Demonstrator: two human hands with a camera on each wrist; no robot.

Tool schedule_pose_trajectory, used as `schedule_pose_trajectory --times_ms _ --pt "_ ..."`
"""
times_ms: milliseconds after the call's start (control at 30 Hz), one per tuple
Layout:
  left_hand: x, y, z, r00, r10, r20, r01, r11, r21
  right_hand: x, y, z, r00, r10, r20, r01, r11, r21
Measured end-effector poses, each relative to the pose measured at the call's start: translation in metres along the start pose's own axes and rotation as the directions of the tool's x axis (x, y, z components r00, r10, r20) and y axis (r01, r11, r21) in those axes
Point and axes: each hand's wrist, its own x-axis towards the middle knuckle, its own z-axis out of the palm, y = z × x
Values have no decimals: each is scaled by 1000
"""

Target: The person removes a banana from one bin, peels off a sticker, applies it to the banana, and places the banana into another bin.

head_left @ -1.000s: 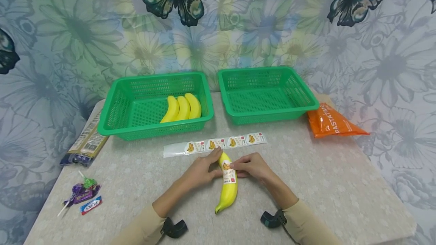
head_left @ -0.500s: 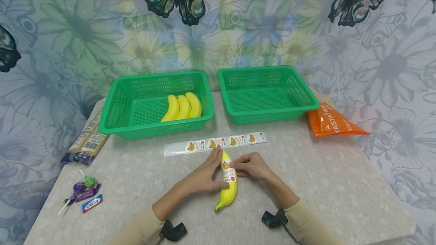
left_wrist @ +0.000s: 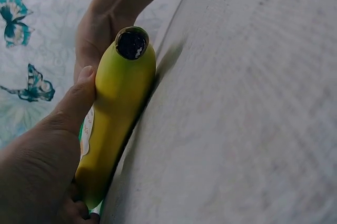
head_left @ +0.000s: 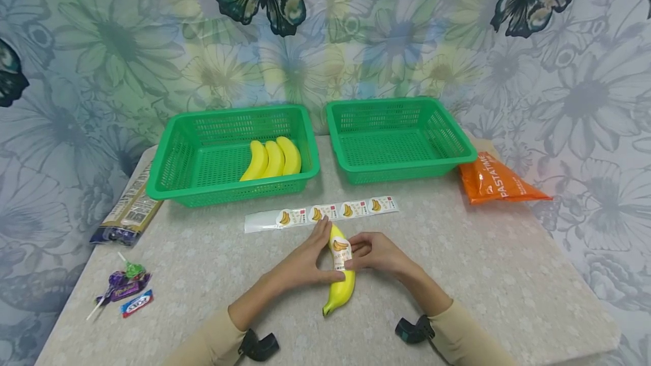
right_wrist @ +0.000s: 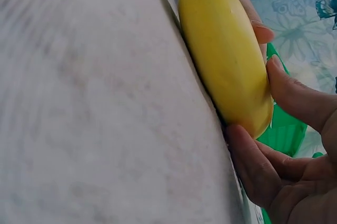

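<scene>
From above, the left hand (head_left: 304, 265) curls round the banana (head_left: 339, 281) on the worktop (head_left: 483, 264), the right hand (head_left: 375, 253) pinching its sticker (head_left: 341, 251); the left wrist view alone shows the banana's dark end; the right wrist view, its bare side

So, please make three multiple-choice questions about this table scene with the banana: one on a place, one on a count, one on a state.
1. Where does the sticker strip lie?
A. on the table in front of the baskets
B. inside the right basket
C. on the orange bag

2. How many bananas lie in the left basket?
A. one
B. three
C. five

3. What is the state of the right basket?
A. full of bananas
B. turned over
C. empty

Key: 1 A, the strip lies flat between the baskets and the hands. 2 B, three bananas lie side by side. 3 C, only its bare green bottom shows. The left hand and right hand hold a stickered banana.
</scene>
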Motion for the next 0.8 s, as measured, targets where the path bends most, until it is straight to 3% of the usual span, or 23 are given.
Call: schedule_pose_trajectory --times_ms 367,600,800 --pt "0 1 -1 1000 2 -2 -2 1000 -14 1 0 1 997 6 -73 -7 1000 -12" --pt "0 2 -2 1000 8 1 -8 1000 -25 6 -1 3 989 65 -135 -58 996 61" --pt "1 2 -2 1000 10 2 -10 1000 -23 11 -1 3 985 109 -133 -87 982 165"
